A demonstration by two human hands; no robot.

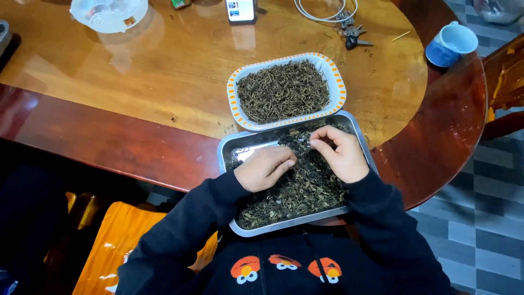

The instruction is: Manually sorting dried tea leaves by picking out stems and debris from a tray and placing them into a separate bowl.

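Note:
A steel tray (232,147) at the near table edge holds a heap of dark dried leaves (305,188). My left hand (265,168) rests on the heap with fingers curled, pinching at the leaves. My right hand (341,153) is over the far right of the tray, its fingertips closed on a small bit of leaf. Just beyond stands a white dish with an orange-patterned rim (233,87), filled with thin dried stems (284,90).
The glossy wooden table (136,82) carries a clear plastic container (109,13) at the far left, a phone (240,10), a bunch of keys (352,35) with a white cord, and a blue cup (452,43) on its side. A wooden chair (505,82) stands at right.

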